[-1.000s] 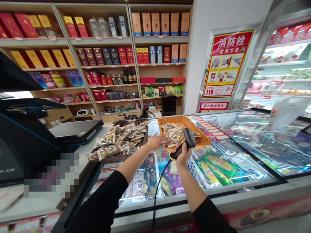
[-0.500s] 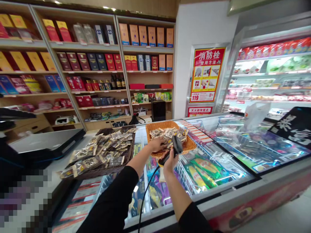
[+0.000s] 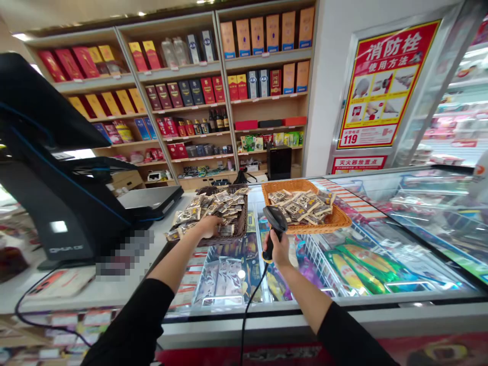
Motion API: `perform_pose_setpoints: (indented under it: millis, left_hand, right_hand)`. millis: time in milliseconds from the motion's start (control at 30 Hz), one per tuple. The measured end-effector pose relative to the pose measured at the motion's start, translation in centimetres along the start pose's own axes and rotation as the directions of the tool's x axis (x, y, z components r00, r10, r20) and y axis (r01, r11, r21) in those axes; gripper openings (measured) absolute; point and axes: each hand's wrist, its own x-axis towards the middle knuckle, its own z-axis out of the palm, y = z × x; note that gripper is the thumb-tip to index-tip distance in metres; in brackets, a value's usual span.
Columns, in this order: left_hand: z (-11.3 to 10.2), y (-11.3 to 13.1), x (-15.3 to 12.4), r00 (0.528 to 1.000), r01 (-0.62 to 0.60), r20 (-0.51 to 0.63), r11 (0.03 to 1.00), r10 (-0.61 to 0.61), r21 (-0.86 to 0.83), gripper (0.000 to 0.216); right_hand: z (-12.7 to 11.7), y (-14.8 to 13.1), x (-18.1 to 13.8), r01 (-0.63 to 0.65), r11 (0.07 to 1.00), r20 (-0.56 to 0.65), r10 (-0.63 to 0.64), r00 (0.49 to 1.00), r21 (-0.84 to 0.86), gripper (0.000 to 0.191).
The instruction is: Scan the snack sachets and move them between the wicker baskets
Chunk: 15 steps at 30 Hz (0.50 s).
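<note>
The right hand point(image 3: 281, 250) is closed around the grip of a black handheld barcode scanner point(image 3: 275, 219), head up and facing the orange wicker basket point(image 3: 341, 220), just beside its near rim; the scanner's cable point(image 3: 247, 305) hangs down toward the counter's front edge. The left hand point(image 3: 209, 226) rests on the snack packets point(image 3: 213, 206) heaped in the dark wicker basket point(image 3: 240, 230), fingers curled over them; whether it grips one cannot be told. Both baskets stand side by side on the glass lid of a chest freezer point(image 3: 381, 300). A point-of-sale terminal point(image 3: 49, 168) stands left of them, with shelves of boxed goods point(image 3: 198, 91) behind.
</note>
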Motion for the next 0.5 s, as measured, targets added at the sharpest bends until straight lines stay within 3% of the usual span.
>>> perform_pose_setpoints:
  millis: [67, 167, 200, 267, 333, 367, 500]
  left_hand:
    - [0.3, 0.1, 0.1, 0.998, 0.011, -0.059, 1.0, -0.012, -0.014, 0.049]
    - [-0.1, 0.5, 1.0, 0.978, 0.011, -0.205, 0.985, -0.047, -0.17, 0.031]
    - [-0.3, 0.8, 1.4, 0.952, 0.008, -0.294, 0.971, -0.08, -0.238, 0.026]
    - [-0.6, 1.6, 2.5, 0.852, -0.025, -0.491, 0.922, -0.182, -0.386, 0.024]
    - [-0.7, 3.0, 4.0, 0.751, -0.138, -0.606, 0.836, -0.261, -0.531, 0.026]
    - [-0.6, 3.8, 4.9, 0.733, -0.215, -0.624, 0.777, -0.272, -0.591, 0.028]
    - [0.4, 6.4, 8.3, 0.742, -0.43, -0.635, 0.572, -0.218, -0.698, 0.032]
  right_hand:
    - [-0.2, -0.2, -0.1, -0.008, 1.0, -0.01, 0.008, 1.0, 0.007, 0.036]
    - [-0.4, -0.7, 0.0, -0.006, 1.0, -0.038, 0.006, 0.999, 0.008, 0.04]
    - [-0.4, -0.8, 0.0, -0.004, 1.0, -0.036, 0.004, 0.999, 0.001, 0.04]
    - [-0.5, -0.9, 0.1, 0.0, 1.0, -0.012, 0.0, 1.0, -0.031, 0.039]
    - [-0.7, -1.0, 0.2, 0.011, 0.998, 0.03, -0.009, 1.0, -0.067, 0.04]
    - [-0.8, -1.1, 0.3, 0.02, 0.996, 0.047, -0.016, 0.999, -0.082, 0.04]
    - [-1.2, -1.4, 0.8, 0.028, 0.997, 0.07, -0.023, 0.997, -0.065, 0.036]
